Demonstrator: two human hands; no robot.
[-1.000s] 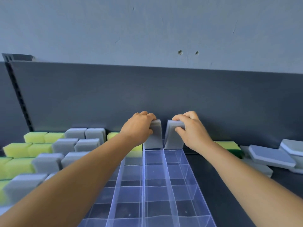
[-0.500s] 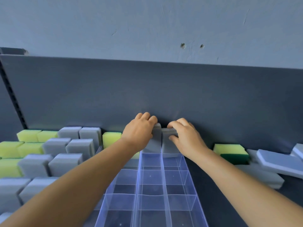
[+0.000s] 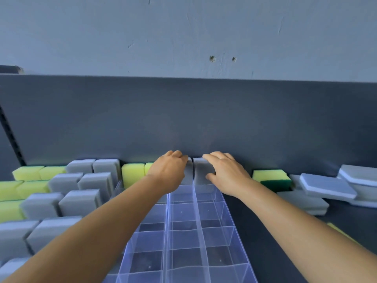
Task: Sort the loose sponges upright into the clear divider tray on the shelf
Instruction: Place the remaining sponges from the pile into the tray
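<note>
Two bare hands are reaching to the far end of a clear divider tray [image 3: 214, 237] that is lying on a dark shelf [image 3: 265, 237], each seating a grey sponge upright in a back compartment against the dark back panel [image 3: 183, 115]. The left hand [image 3: 168, 172] is curling over the top of the left grey sponge [image 3: 189, 170], fingers hooked over its upper edge, most of the block hidden behind the knuckles. The right hand [image 3: 226, 172] is resting on the right grey sponge [image 3: 201, 172], fingers bent over its top and thumb pressing its near face, seemingly pushing it down so it is standing square between the dividers. Both sponges are sitting side by side, touching or nearly so, in neighbouring lanes.

Rows of grey and yellow sponges [image 3: 81, 180] are already standing upright to the left. Loose grey sponges [image 3: 326, 184] and a yellow-and-green sponge [image 3: 272, 177] are lying flat to the right, probably waiting their turn. Nearer compartments are showing nothing inside, so filling from the back forward seems the plan.
</note>
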